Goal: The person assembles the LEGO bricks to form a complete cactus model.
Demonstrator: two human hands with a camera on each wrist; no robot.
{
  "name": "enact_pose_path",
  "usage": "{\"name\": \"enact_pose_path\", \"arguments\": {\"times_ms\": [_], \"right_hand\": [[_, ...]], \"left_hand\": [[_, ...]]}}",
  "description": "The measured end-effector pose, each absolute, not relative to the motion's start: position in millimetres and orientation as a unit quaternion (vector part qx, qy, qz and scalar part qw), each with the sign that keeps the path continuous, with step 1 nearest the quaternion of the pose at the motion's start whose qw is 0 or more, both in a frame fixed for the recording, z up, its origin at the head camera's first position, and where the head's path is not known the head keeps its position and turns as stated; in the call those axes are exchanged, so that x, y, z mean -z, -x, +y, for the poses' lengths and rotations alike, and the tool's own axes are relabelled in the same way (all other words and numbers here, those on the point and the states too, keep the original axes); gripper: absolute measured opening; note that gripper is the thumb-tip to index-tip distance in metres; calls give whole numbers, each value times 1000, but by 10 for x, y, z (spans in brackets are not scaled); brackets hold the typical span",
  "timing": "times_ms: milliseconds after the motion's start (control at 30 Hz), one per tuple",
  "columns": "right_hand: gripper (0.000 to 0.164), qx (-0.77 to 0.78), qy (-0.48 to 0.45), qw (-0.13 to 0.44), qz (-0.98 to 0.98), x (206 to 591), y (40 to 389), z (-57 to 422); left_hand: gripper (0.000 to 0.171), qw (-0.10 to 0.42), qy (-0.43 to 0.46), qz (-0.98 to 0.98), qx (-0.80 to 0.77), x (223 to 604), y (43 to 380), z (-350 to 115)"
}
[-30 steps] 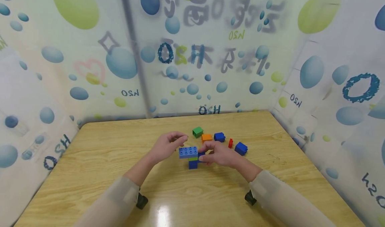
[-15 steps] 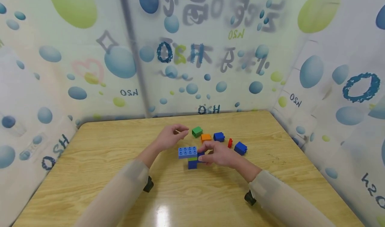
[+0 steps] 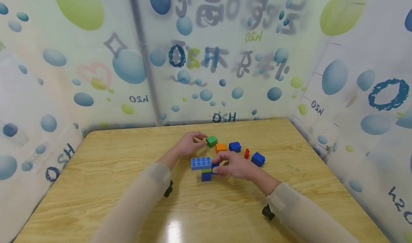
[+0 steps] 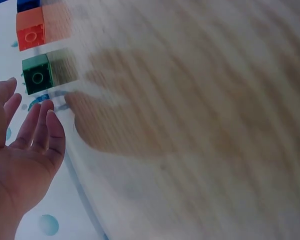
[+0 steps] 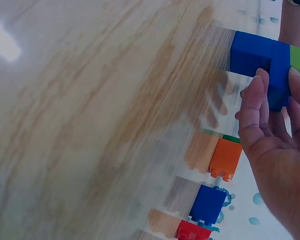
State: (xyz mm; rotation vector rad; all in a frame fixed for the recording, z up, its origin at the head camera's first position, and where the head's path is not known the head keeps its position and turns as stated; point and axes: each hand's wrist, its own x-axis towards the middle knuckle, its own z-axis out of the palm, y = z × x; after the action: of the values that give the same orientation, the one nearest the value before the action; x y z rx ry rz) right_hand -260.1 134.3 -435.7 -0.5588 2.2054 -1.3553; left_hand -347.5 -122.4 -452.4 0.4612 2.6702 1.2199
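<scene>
A small stack of toy building blocks stands on the table, with a light blue studded brick across its top and a lime green piece beneath that. My right hand pinches a dark blue brick sticking out from the stack's right side, thumb on one face and fingers on the other. Beyond the stack, my left hand reaches with loosely bent fingers toward a green block. The left wrist view shows a small gap between those fingertips and the green block.
An orange block, a blue block, a small red block and another blue block lie in a loose row behind the right hand. The wooden table meets a patterned curtain at the back.
My left hand has moved from beside the light blue brick, away from me and to the right, up to the green block. My right hand keeps its grip on the stack, nearly still.
</scene>
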Motion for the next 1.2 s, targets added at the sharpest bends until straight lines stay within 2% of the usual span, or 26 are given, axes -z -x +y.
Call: {"name": "enact_pose_path", "arguments": {"times_ms": [400,600,933,1200], "right_hand": [[24,494,208,242,808,4329,2580,1349],[23,492,209,241,810,4326,2580,1340],[23,490,209,241,812,4331,2584,1332],[23,498,199,242,809,4338,2578,1330]], "left_hand": [[38,87,-153,890,-420,4586,3567,-1048],[35,84,-133,895,-417,4573,3542,-1031],[33,74,-132,904,-400,4528,3505,-1146],[42,73,-95,895,-430,4455,3416,-1287]]}}
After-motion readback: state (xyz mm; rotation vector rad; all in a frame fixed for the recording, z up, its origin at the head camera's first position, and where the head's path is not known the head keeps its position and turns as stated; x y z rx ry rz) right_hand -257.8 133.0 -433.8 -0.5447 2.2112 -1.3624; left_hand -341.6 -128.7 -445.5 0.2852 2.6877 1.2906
